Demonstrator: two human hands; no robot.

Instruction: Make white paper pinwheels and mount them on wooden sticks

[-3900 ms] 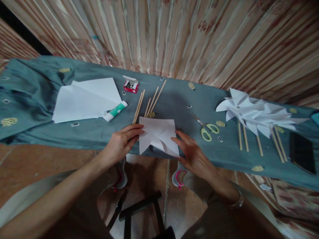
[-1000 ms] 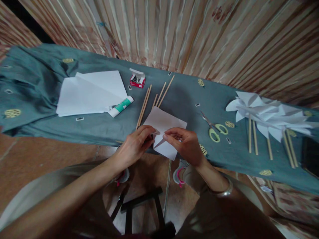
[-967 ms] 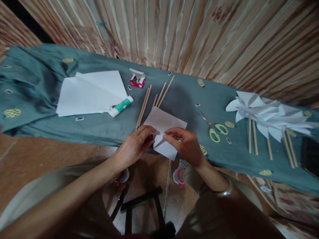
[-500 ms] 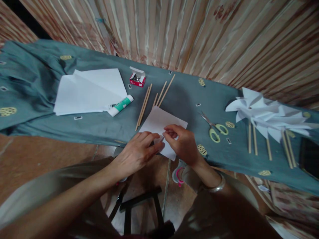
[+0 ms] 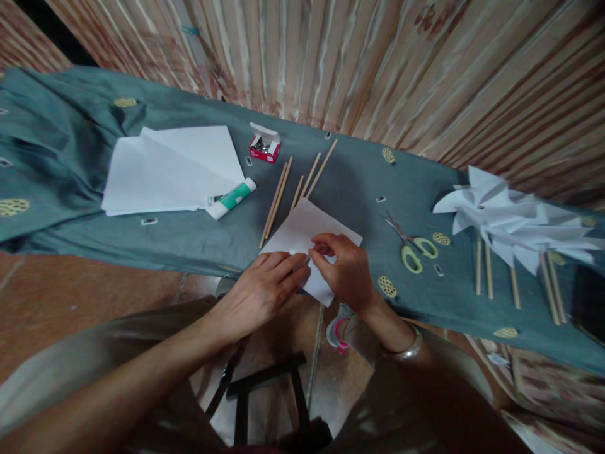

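Note:
A white square of paper (image 5: 307, 228) lies at the near edge of the table with the teal cloth (image 5: 198, 243). My left hand (image 5: 265, 290) rests flat on its near left part, fingers stretched out and pressing down. My right hand (image 5: 344, 268) is curled over the middle of the sheet, thumb and fingers pinched on a fold or flap of the paper. Several wooden sticks (image 5: 293, 186) lie just beyond the sheet.
A stack of white sheets (image 5: 165, 170) and a glue stick (image 5: 231, 198) lie at the left. A small red box of pins (image 5: 265, 149) stands behind the sticks. Green-handled scissors (image 5: 411, 246) sit to the right, then several finished paper pinwheels (image 5: 510, 221) on sticks. A striped curtain hangs behind.
Both hands came in from the sheet's sides to its middle. My left hand went from pinching to lying flat on the paper. The right hand stays pinched on the fold.

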